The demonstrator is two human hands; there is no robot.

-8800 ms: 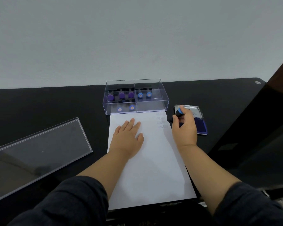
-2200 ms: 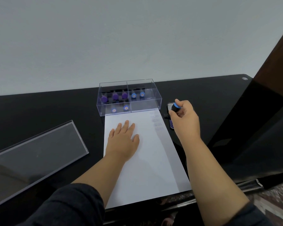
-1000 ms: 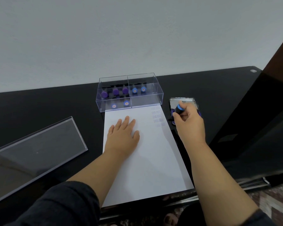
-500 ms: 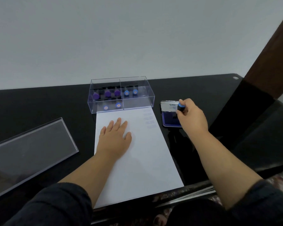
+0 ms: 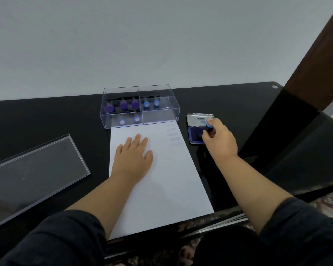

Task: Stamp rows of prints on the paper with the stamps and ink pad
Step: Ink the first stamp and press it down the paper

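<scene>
Pinching the small black blue-capped stamp (image 5: 208,127) by its cap end, the right hand (image 5: 220,140) dabs it over the open blue ink pad (image 5: 195,135), right of the white paper sheet (image 5: 161,181). Light and rigid, the stamp looks best held upright near the cap. The left hand (image 5: 132,157) lies flat, fingers slightly spread, pinning the flimsy sheet.

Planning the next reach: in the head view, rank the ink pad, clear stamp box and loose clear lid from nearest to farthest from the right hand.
1. Ink pad: under the right hand.
2. Clear stamp box: to its left, behind the paper.
3. Loose clear lid: far left.
</scene>
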